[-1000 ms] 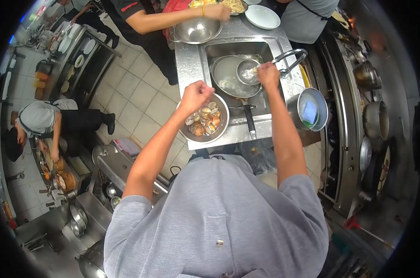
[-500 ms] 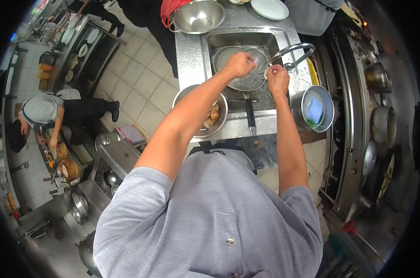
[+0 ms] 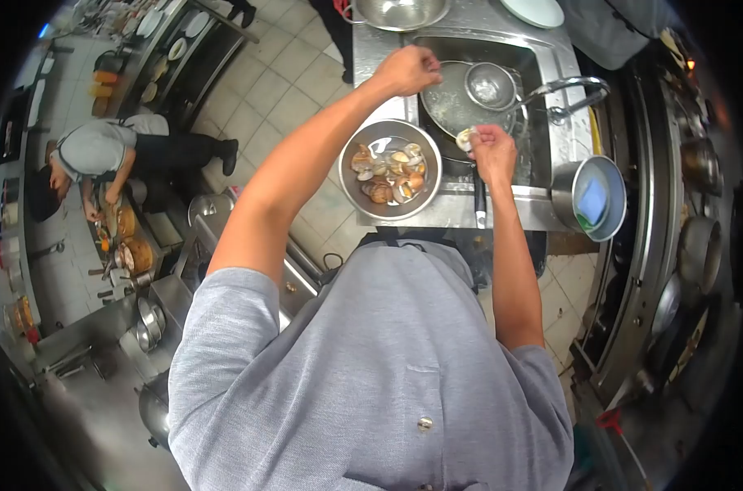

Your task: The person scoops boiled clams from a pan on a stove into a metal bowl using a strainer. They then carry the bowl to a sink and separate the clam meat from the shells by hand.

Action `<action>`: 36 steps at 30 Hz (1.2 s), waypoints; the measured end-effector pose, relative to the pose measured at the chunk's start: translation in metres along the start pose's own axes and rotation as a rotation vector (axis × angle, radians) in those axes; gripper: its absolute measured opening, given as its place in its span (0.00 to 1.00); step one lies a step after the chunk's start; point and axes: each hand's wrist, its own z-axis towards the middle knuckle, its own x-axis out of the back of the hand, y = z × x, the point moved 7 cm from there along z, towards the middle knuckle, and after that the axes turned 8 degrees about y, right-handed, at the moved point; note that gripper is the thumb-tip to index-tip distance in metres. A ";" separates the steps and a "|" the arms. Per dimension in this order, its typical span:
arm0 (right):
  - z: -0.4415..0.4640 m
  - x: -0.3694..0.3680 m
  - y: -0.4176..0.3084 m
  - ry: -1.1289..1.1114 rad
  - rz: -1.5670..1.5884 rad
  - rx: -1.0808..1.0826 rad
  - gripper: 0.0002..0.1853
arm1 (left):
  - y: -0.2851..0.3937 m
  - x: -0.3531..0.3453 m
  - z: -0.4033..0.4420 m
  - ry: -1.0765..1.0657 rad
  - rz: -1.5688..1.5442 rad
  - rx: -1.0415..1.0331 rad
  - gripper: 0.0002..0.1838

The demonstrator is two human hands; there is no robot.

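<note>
Moving leftward, left hand (image 3: pixel 415 70) clears small bowl (image 3: pixel 490 87).

1. Pale square floor tiles (image 3: pixel 265 139) with thin grout lines spread across the far left.
2. A dark metal tiered rack (image 3: pixel 203 65) stands far left.
3. A grey steel worktop (image 3: pixel 85 417) fills the near left.
4. A long, steel-edged unit (image 3: pixel 632 274) lines the right.
</note>
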 end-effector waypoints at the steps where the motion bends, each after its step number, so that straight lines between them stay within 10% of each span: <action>1: -0.010 -0.021 -0.006 -0.121 0.137 -0.100 0.10 | -0.018 0.014 -0.019 -0.003 -0.013 0.066 0.19; 9: -0.065 -0.082 -0.061 -0.405 -0.051 0.215 0.18 | -0.142 0.051 -0.171 0.214 -0.344 0.453 0.15; 15: -0.121 -0.115 -0.051 -0.583 -0.219 0.409 0.14 | -0.129 0.031 -0.239 0.311 -0.336 0.417 0.14; 17: -0.144 -0.116 -0.070 -0.386 -0.587 0.839 0.13 | -0.101 0.034 -0.243 0.383 -0.096 0.100 0.18; 36: -0.096 -0.063 -0.067 -0.321 -0.312 0.385 0.08 | -0.048 -0.027 -0.232 0.021 0.240 -0.306 0.12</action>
